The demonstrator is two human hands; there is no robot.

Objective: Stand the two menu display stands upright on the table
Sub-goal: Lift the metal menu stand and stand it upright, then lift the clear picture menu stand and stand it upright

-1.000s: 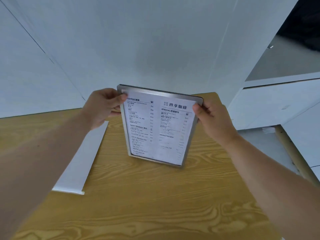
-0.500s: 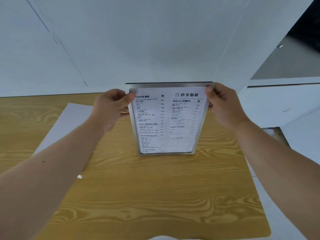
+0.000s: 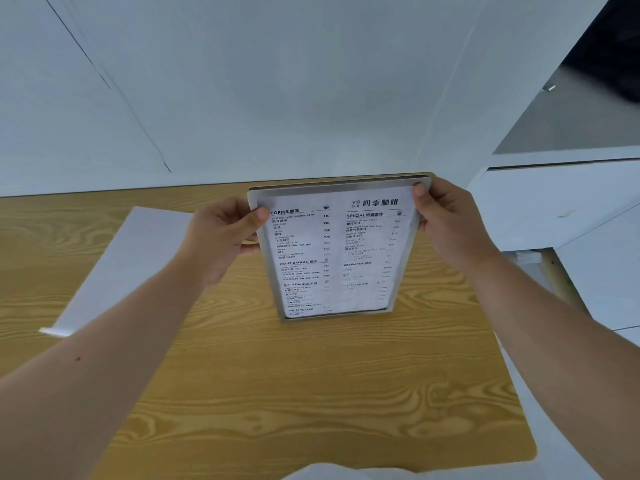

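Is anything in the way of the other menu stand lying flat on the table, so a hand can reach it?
Nothing visible. The flat stand lies bare on the table, left of the left hand. Both hands, the right hand too, hold the upright menu stand.

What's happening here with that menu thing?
A person is setting a metal-framed menu display stand upright on a wooden table. The left hand pinches its upper left edge and the right hand its upper right corner, with the bottom edge down at the tabletop. The printed café menu faces the person. A second, white stand lies flat on the table to the left, not yet stood up.
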